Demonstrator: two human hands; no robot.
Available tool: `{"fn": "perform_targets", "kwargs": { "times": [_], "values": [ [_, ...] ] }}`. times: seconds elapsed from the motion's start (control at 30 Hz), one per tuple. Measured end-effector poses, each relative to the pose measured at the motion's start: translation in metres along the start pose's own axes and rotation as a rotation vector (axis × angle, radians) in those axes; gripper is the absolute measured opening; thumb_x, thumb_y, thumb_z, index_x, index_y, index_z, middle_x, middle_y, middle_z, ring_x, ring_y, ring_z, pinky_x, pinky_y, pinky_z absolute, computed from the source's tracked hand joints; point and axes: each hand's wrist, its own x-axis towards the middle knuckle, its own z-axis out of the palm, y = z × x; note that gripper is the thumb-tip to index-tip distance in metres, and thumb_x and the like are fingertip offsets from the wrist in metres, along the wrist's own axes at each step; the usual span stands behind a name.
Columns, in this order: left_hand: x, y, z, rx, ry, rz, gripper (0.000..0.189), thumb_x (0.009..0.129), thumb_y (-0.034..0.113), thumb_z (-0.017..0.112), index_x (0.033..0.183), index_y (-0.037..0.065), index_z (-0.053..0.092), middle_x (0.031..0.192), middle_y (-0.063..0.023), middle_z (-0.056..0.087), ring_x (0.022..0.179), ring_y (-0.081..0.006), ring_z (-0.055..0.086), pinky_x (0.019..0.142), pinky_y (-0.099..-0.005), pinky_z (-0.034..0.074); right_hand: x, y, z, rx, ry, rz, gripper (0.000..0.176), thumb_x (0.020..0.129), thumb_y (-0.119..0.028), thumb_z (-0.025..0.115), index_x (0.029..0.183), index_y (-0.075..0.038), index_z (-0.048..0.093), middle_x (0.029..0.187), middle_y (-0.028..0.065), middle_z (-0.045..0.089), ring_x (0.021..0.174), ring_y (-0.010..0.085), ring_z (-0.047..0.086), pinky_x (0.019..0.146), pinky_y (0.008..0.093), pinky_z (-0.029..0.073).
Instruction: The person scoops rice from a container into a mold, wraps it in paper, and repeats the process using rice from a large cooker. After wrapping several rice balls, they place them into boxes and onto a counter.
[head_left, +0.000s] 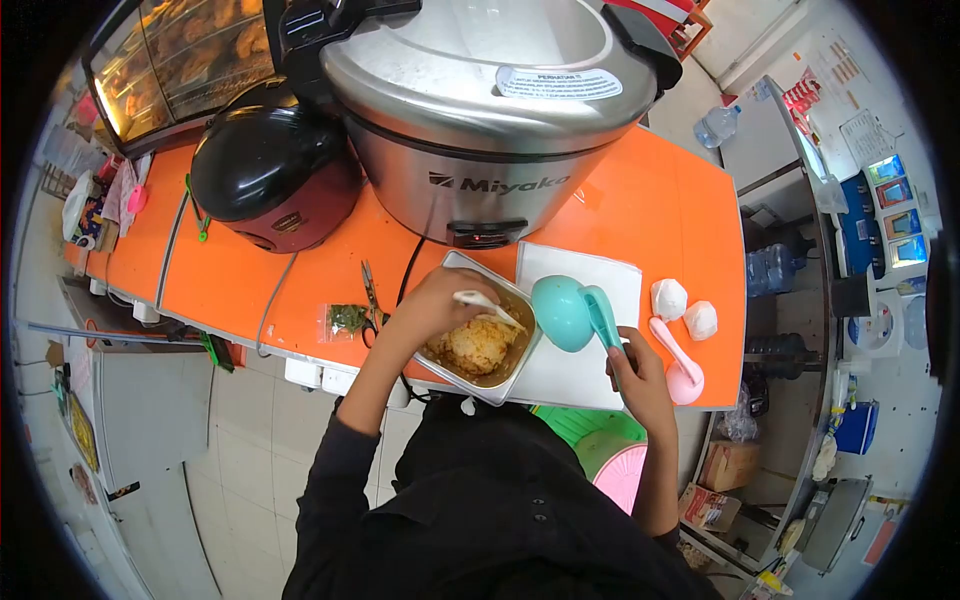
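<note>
My left hand (452, 300) is closed around a white spoon (490, 305), its tip in the seasoned rice (475, 348) that fills part of a rectangular metal pan (505, 388). My right hand (640, 375) grips the handle of a teal rice mold (562, 313), whose rounded end is over the sheet of white paper (575, 380), beside the pan. To the right lie two white paper-wrapped balls (668, 299) and a pink rice mold (684, 380). What is inside the wrapped balls is hidden.
A large Miyako rice cooker (480, 160) stands behind the pan, with a smaller dark red cooker (290, 180) at its left. Scissors (371, 300) and a packet of green herbs (346, 318) lie left of the pan on the orange table (690, 220). Below is a green basket (590, 425).
</note>
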Motion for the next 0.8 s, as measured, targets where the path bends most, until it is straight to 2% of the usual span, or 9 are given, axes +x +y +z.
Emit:
{"fn": "perform_targets", "kwargs": {
  "times": [0.1, 0.17, 0.23, 0.4, 0.43, 0.53, 0.7, 0.77, 0.8],
  "values": [
    [-0.011, 0.012, 0.001, 0.169, 0.09, 0.106, 0.025, 0.06, 0.002, 0.065, 0.085, 0.006, 0.064, 0.083, -0.0092, 0.062, 0.077, -0.0275, 0.059, 0.071, -0.0337, 0.047, -0.005, 0.0, -0.001, 0.016, 0.013, 0.031, 0.022, 0.087, -0.016, 0.047, 0.104, -0.002, 0.048, 0.059, 0.002, 0.046, 0.049, 0.007, 0.041, 0.045, 0.0226, 0.033],
    [-0.016, 0.004, 0.01, 0.222, 0.051, 0.133, 0.029, 0.059, 0.001, 0.065, 0.087, 0.007, 0.063, 0.085, -0.0086, 0.062, 0.079, -0.0264, 0.059, 0.073, -0.0331, 0.047, -0.007, 0.0, 0.0, 0.018, 0.009, 0.05, 0.024, 0.086, -0.017, 0.048, 0.105, -0.002, 0.049, 0.058, 0.0032, 0.047, 0.05, 0.0085, 0.041, 0.047, 0.0248, 0.034],
    [-0.019, -0.004, 0.026, 0.348, 0.142, 0.196, 0.032, 0.058, -0.002, 0.063, 0.089, 0.008, 0.062, 0.087, -0.0081, 0.062, 0.083, -0.0252, 0.058, 0.076, -0.0327, 0.046, -0.008, 0.001, 0.002, 0.004, -0.022, 0.061, 0.024, 0.086, -0.017, 0.048, 0.105, -0.003, 0.049, 0.058, 0.0039, 0.048, 0.051, 0.0093, 0.041, 0.048, 0.0254, 0.034],
    [-0.014, -0.005, 0.052, 0.343, 0.157, 0.097, 0.03, 0.06, -0.005, 0.057, 0.087, 0.008, 0.062, 0.085, -0.0081, 0.06, 0.086, -0.0269, 0.056, 0.077, -0.0348, 0.044, -0.01, 0.003, 0.005, -0.014, -0.054, 0.051, 0.025, 0.085, -0.018, 0.048, 0.105, -0.003, 0.049, 0.058, 0.0052, 0.048, 0.052, 0.0107, 0.041, 0.05, 0.0266, 0.033],
    [-0.01, -0.006, 0.048, 0.341, 0.152, 0.097, 0.03, 0.06, -0.005, 0.057, 0.087, 0.008, 0.062, 0.085, -0.0081, 0.06, 0.086, -0.0269, 0.056, 0.077, -0.0348, 0.044, -0.011, 0.003, 0.005, -0.01, -0.058, 0.054, 0.025, 0.085, -0.018, 0.048, 0.105, -0.003, 0.049, 0.058, 0.0055, 0.048, 0.053, 0.0111, 0.042, 0.05, 0.0269, 0.033],
    [0.006, -0.011, 0.024, 0.213, -0.136, 0.045, 0.028, 0.06, -0.003, 0.058, 0.085, 0.007, 0.063, 0.085, -0.0112, 0.06, 0.086, -0.0289, 0.056, 0.074, -0.0345, 0.045, -0.01, 0.011, 0.005, 0.001, -0.023, 0.036, 0.025, 0.085, -0.018, 0.048, 0.105, -0.003, 0.049, 0.058, 0.0052, 0.049, 0.053, 0.0109, 0.041, 0.05, 0.0266, 0.033],
    [0.004, 0.008, -0.009, 0.18, -0.134, 0.019, 0.027, 0.06, -0.001, 0.062, 0.085, 0.008, 0.064, 0.083, -0.0107, 0.062, 0.081, -0.0285, 0.057, 0.074, -0.035, 0.045, -0.013, 0.009, 0.003, 0.019, 0.007, 0.046, 0.025, 0.085, -0.017, 0.048, 0.105, -0.003, 0.049, 0.059, 0.0049, 0.049, 0.053, 0.0108, 0.041, 0.05, 0.0264, 0.033],
    [0.0, 0.002, -0.006, 0.324, -0.031, 0.155, 0.026, 0.06, 0.0, 0.063, 0.085, 0.007, 0.063, 0.082, -0.01, 0.061, 0.08, -0.0276, 0.057, 0.074, -0.035, 0.045, -0.014, 0.007, 0.004, 0.034, 0.009, 0.049, 0.025, 0.085, -0.017, 0.048, 0.105, -0.003, 0.049, 0.059, 0.0047, 0.049, 0.053, 0.0108, 0.041, 0.05, 0.0263, 0.033],
    [-0.003, -0.004, 0.002, 0.325, -0.032, 0.155, 0.026, 0.06, 0.0, 0.063, 0.085, 0.007, 0.063, 0.082, -0.01, 0.061, 0.08, -0.0276, 0.057, 0.074, -0.035, 0.045, -0.014, 0.006, 0.006, 0.015, -0.014, 0.052, 0.025, 0.085, -0.017, 0.049, 0.105, -0.003, 0.049, 0.059, 0.0054, 0.05, 0.053, 0.0112, 0.042, 0.05, 0.0264, 0.034]
  ]
}}
